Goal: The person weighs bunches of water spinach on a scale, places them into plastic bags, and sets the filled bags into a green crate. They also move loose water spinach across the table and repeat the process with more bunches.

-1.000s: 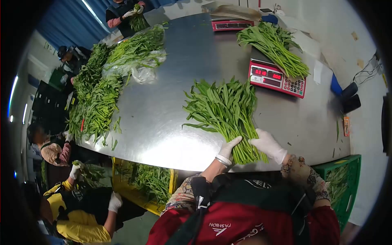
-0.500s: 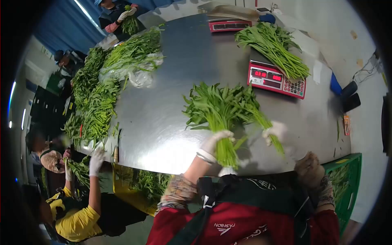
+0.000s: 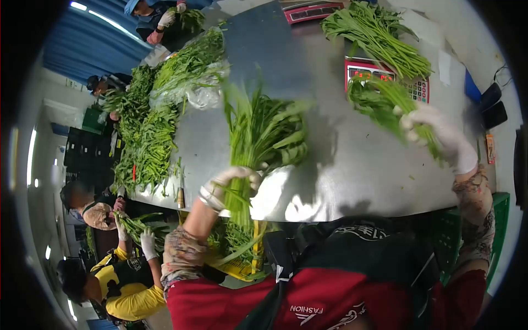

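My left hand point(image 3: 237, 179), in a pale glove, is closed round the stems of a large bunch of leafy greens point(image 3: 264, 132), its leaves pointing away from me. The bunch is lifted over the near left part of the steel table point(image 3: 352, 187). My right hand point(image 3: 440, 129), also gloved, grips a smaller bunch of leafy greens point(image 3: 379, 104) by the stems. Its blurred leaves are in front of a red digital scale point(image 3: 352, 67), partly hiding the display. A pile of long-stemmed greens point(image 3: 379, 38) lies on that scale.
A heap of greens point(image 3: 146, 132) with plastic wrap point(image 3: 206, 99) covers the table's left side. A knife point(image 3: 180, 195) lies at the near edge. A second scale point(image 3: 313, 12) stands at the back. Co-workers line the left side, one in a yellow shirt point(image 3: 132, 300). A green crate point(image 3: 499, 220) is at right.
My hands have moved apart. The left has carried the large bunch left and up; the right has swung the smaller bunch right and forward, to the scale. My view has also shifted.
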